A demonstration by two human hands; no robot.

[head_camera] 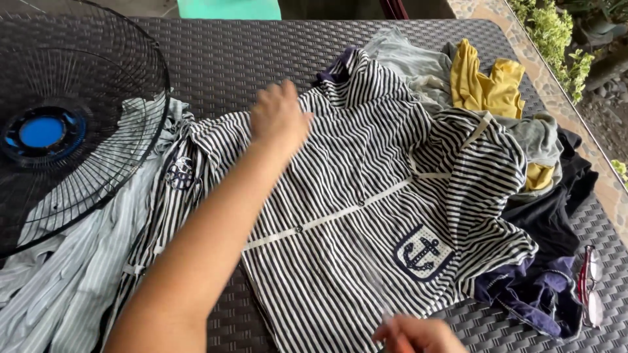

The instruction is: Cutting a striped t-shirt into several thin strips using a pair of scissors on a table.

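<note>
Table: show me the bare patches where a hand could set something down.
The table is bare along the far edge, between the fan and the clothes pile. There is a smaller bare patch at the near edge by the glasses. The middle is crowded: the striped shirt lies under the left hand.

Views: one only, head-worn camera; no second view shares the scene.
Position: above the near edge of the bench [261, 59], over the person's own arms.
Facing: steeply down and forward, across the bench to its far edge.
Nearness: close; left hand [280, 117] mid-frame, right hand [418, 335] cut by the bottom edge.
Reach: fan grille [78, 98] left of the left hand, plants beyond the bench at far right.
</note>
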